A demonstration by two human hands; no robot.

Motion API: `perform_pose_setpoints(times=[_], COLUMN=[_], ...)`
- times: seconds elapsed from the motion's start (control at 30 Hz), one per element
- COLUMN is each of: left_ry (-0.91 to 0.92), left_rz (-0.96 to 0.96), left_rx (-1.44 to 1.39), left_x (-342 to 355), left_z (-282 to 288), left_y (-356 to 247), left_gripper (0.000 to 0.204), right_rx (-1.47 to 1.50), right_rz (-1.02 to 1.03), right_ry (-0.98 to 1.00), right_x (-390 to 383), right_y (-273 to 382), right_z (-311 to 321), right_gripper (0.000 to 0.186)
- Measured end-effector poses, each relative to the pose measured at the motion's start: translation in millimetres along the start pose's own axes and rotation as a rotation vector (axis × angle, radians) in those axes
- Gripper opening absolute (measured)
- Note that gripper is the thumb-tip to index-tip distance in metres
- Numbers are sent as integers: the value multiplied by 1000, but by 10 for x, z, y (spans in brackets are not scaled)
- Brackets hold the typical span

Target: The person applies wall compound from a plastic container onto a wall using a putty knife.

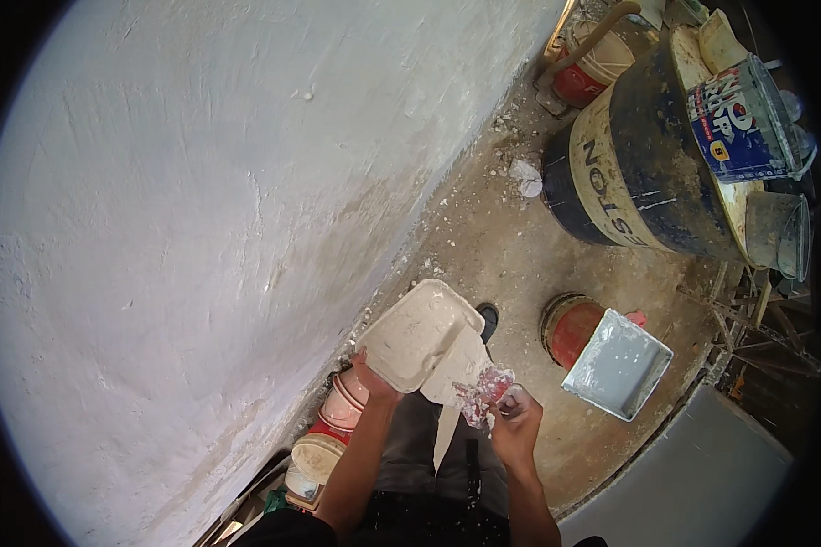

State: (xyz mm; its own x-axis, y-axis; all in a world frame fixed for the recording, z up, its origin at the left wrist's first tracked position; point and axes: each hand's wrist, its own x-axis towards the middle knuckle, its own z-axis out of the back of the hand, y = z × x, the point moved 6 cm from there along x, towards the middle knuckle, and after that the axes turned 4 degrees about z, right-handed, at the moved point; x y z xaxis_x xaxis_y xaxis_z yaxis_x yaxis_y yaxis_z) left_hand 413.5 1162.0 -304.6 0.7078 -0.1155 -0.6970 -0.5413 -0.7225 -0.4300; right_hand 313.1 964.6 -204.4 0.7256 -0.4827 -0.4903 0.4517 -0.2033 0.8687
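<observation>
With twelve o'clock at the top of your view, the rough white wall (pixel 201 228) fills the side from eight to eleven o'clock. At seven o'clock, a cluster of red and pale buckets (pixel 319 456) stands along its foot. Just right of them, your left hand (pixel 374 378) is clamped on the near left edge of the beige tray (pixel 418 328). That tray lies just below the middle, toward six o'clock, its inside coated with pale paste. A flat pale plate (pixel 458 366) overlaps its right side. At five o'clock, your right hand (pixel 517 421), apart from the left, has its fingers closed on a pink-and-white, paste-smeared piece (pixel 481 398) against the plate's lower right end; whether the two are joined, you cannot tell. A dark shoe (pixel 488 321) shows beyond, at four o'clock. Farther right, also at four, a grey tray (pixel 617 365) sits tilted in your view, overlapping a red bucket (pixel 572 330). At two o'clock stands a large dark drum (pixel 625 164) with a pale band; a blue tub (pixel 734 128) rests on its top.
</observation>
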Motion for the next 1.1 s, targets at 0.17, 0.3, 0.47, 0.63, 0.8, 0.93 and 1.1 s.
perform_pose_setpoints(times=[0.17,0.3,0.47,0.63,0.8,0.93,1.1], left_ry=[100,99,93,152,246,213,259], left_rz=[-44,-72,-125,-109,-75,-93,-34], left_rx=[18,23,108,75,56,42,-73], left_x=[35,-2,-47,-41,-76,-73,-57], left_z=[39,12,-58,-101,-239,-235,-276], left_y=[89,128,125,125,135,144,196], left_gripper=[69,69,69,75,74,74,76], right_rx=[-12,-39,-44,-32,-69,-32,-60], right_rz=[-35,-65,-60,-38,-56,-104,-17], right_ry=[-102,-81,-137,-152,-180,-211,-190], right_x=[-70,-53,34,60,116,142,136], right_y=[86,18,74,48,185,188,-25], right_z=[78,135,132,129,25,-43,-43], right_gripper=[24,23,26,25,21,19,14])
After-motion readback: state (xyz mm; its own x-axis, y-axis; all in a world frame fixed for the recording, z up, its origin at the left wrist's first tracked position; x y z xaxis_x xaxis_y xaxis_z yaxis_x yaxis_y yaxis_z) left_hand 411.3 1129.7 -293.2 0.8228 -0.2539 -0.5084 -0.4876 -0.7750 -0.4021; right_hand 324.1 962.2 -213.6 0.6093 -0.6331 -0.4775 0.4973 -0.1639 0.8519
